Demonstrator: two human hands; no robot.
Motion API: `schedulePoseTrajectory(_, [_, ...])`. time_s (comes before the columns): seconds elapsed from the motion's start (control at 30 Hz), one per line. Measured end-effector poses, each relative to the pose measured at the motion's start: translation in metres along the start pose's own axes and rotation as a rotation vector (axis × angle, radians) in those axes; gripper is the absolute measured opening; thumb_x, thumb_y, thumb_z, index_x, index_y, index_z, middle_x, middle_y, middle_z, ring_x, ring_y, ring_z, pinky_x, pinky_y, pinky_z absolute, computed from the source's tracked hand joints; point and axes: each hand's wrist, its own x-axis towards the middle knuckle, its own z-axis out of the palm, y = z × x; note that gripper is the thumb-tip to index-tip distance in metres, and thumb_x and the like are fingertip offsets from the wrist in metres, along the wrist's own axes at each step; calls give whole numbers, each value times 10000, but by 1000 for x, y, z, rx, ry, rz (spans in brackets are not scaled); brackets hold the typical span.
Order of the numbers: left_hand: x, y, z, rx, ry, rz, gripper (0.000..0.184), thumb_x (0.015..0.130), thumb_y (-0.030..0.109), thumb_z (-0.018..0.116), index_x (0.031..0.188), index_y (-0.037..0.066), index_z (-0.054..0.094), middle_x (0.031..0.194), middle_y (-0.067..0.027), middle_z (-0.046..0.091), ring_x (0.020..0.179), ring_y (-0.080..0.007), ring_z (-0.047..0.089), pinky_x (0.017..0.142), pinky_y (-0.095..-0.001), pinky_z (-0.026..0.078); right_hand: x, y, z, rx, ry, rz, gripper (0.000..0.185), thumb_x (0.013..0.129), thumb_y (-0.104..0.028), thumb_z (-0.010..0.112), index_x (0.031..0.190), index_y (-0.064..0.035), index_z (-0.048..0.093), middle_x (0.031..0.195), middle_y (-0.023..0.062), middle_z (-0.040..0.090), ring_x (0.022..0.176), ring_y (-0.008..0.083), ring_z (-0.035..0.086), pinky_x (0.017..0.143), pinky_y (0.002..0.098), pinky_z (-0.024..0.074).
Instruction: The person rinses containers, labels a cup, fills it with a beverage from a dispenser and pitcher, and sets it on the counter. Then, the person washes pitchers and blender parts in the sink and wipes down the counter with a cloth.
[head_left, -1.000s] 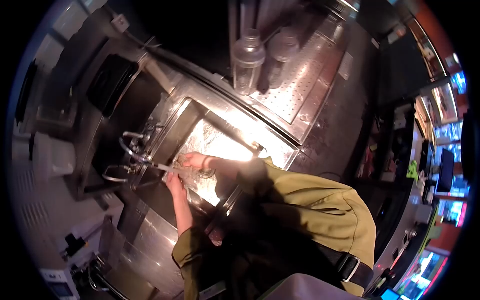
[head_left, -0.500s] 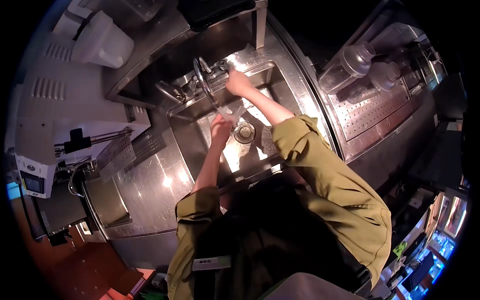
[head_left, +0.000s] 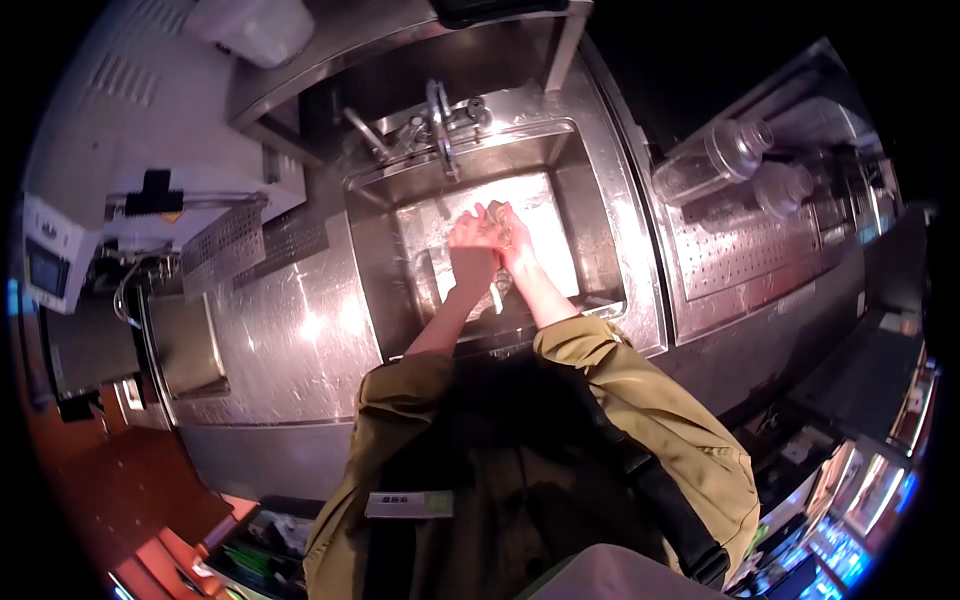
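Note:
Over the steel sink (head_left: 590, 190), my left hand (head_left: 474, 240) and my right hand (head_left: 516, 243) are close together, touching or nearly so. My left hand's fingers are bent but a little apart. A small, shiny brownish thing (head_left: 497, 222) shows between the hands, against the curled fingers of my right hand; it is too blurred to identify. The curved faucet (head_left: 440, 125) stands at the sink's back edge, with no clear stream of water below it. My hands and wrists partly hide the sink floor and the drain.
A clear shaker-like bottle (head_left: 705, 165) and a second clear container (head_left: 782, 190) stand at the perforated tray (head_left: 735, 262) on the right. A white machine with a small screen (head_left: 45, 270) is on the left. A white tub (head_left: 262, 28) is at the upper left.
My right hand has left the faucet knob and come down beside my left hand. The stream from the faucet no longer shows. The view has shifted, so the whole sink is visible.

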Motion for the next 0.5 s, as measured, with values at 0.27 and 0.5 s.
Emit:
schedulePoseTrajectory(0.27, [-60,4,-40,-451,-56,-365,180,715,68,575,890,45,607,977,-166,530,948,-317,488,815,-362,394,12,-39,-13,-403,147,-52,133,869,-197,462,917,-73,456,665,17,455,453,65,374,313,155,241])
schedulePoseTrajectory(0.5, [-108,-17,-69,-353,67,-621,173,715,98,567,873,33,596,871,-174,557,841,-323,536,734,-368,427,-8,-27,50,-886,157,-214,288,884,-306,376,667,-116,373,510,-9,363,373,108,316,310,249,225])
